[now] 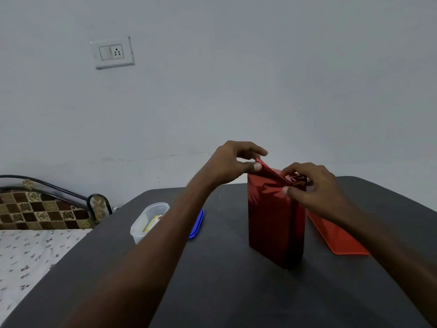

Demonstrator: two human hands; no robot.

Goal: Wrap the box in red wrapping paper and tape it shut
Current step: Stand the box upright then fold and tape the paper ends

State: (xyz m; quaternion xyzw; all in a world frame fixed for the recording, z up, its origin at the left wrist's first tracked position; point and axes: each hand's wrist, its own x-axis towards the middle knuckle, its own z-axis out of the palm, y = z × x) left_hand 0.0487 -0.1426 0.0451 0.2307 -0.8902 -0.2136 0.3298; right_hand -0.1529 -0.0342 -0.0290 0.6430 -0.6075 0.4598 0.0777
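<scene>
Upright on the dark table (224,292): red-wrapped box (275,223). Pinching its top paper flap, at 10 o'clock, left hand (233,162); pinching the folds at 2 o'clock, right hand (312,185) (red tray (335,235) behind).

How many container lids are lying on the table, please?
2. A blue lid lies behind the left forearm, right of the clear container. An orange-red lid lies right of the wrapped box. The arms may hide others.

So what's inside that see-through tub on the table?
The clear tub has no lid on. Something yellow and white pokes up inside, maybe small packets, too blurry to name. The left arm covers the tub's right side, so anything there is hidden.
</scene>
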